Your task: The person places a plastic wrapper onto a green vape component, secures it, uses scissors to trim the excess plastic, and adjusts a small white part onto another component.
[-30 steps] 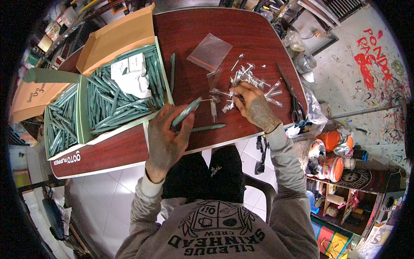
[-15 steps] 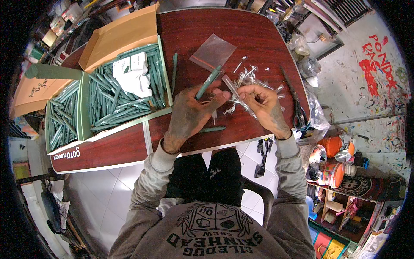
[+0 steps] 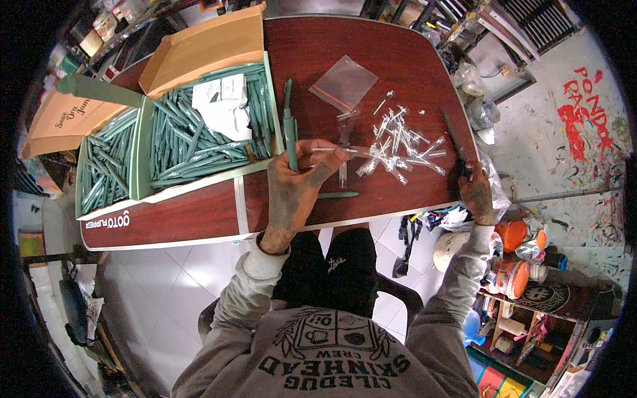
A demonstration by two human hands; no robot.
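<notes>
My left hand [image 3: 295, 192] is closed around a green pen [image 3: 290, 142], which stands up past the fingers. Between its thumb and fingertips it also pinches a clear plastic strip [image 3: 357, 152] with white print, pointing right. At the table's right edge, my right hand [image 3: 476, 192] has its fingers at the handles of black scissors [image 3: 454, 140], whose blades point away from me. Between the hands lies a loose pile of clear strips with white print [image 3: 397, 136]. A second green pen [image 3: 339, 195] lies near the front edge, and another [image 3: 287, 94] sits beside the box.
Two open cardboard boxes, the larger [image 3: 271, 99] and the smaller [image 3: 83, 179], hold many green pens on the left. White paper [image 3: 225, 116] rests on the larger one's pens. A clear zip bag [image 3: 344, 83] lies on the dark red table [image 3: 352, 36]. Plastic bags crowd the right edge.
My right hand has let go of the clear strip and moved right to the scissors. My left hand keeps the pen and strip. The view has shifted slightly.
</notes>
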